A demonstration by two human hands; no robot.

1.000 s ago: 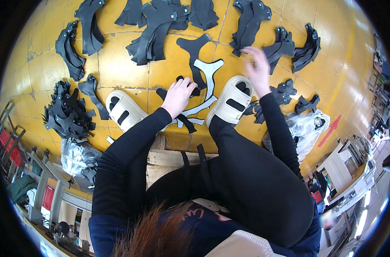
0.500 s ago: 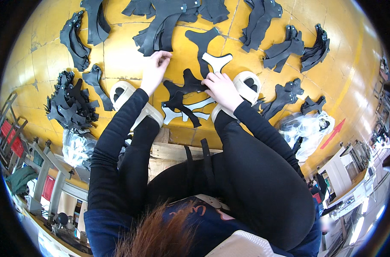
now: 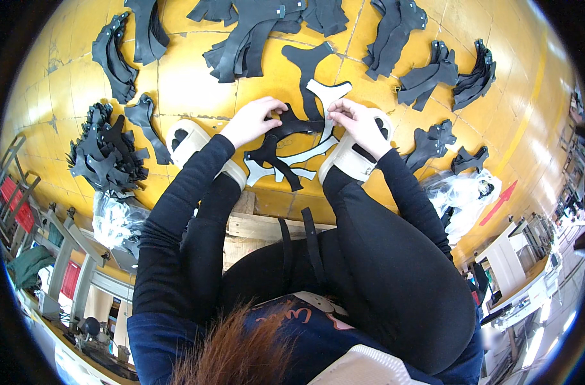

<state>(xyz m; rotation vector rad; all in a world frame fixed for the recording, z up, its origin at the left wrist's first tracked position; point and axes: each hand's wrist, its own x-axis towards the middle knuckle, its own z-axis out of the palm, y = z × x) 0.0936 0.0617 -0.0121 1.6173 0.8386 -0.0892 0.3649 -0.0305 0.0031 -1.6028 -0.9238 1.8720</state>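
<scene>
My left hand is closed, with bent fingertips at the upper lobe of a black branched cut piece. Whether it grips that piece, I cannot make out. My right hand has thumb and fingers drawn into a pinch beside a white, dark-edged branched piece; anything in the pinch is too small to tell. Beyond it lies a larger black branched piece, partly under the white one. Closer to me, a small black piece overlaps white strips on the floor, between my cream shoes.
Stacks of black cut pieces lie across the yellow floor, with more at the right. A heaped pile sits at left. Clear plastic bags lie on both sides. A wooden pallet is beneath me.
My left hand has come right and nearer, to the black piece. My right hand has shifted right off that piece, to the white one, whose long lower arm now shows.
</scene>
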